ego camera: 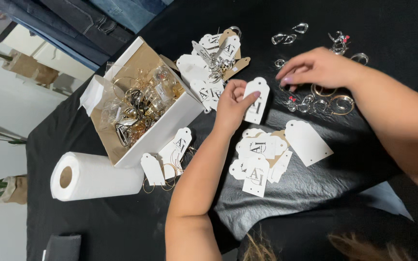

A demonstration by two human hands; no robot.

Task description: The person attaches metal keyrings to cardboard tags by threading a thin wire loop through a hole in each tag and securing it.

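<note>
White tag (256, 100): arched top, flat card with dark print on its face, held upright-ish in left hand (231, 104), pinched at its left edge, just above black tabletop (388, 29). Hoops (326, 100): cluster of gold and silver rings, some with small red bits, lying flat on tabletop right of tag. Right hand (315, 69) fingertips touch the cluster's left end; which hoop is unclear.
</note>
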